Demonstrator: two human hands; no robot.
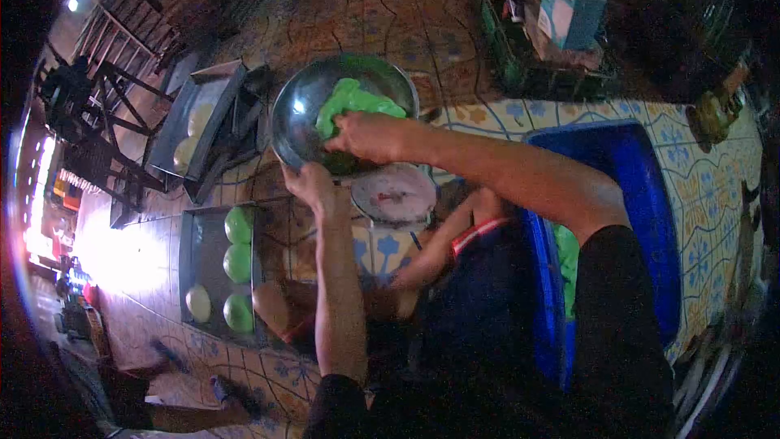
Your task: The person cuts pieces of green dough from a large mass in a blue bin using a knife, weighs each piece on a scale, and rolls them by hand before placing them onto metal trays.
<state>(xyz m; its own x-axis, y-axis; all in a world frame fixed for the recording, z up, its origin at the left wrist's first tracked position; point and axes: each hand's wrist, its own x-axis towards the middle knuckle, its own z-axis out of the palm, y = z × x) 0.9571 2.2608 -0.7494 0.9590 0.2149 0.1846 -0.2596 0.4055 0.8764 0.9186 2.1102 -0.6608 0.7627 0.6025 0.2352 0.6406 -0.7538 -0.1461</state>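
Note:
A shiny metal bowl tilts in front of me with a lump of bright green dough inside. My left hand grips the near rim of the bowl. My right hand reaches into the bowl, its curled fingers closed on the near side of the dough; some fingertips are hidden. Just below the bowl is the round white dial of a scale. To the left, a metal tray holds several round dough balls, mostly green, one pale.
A blue plastic tub with more green dough stands at my right. Another tray with pale balls lies at upper left. A box sits on a green crate at upper right. Another person's leg shows at lower left. The floor is tiled.

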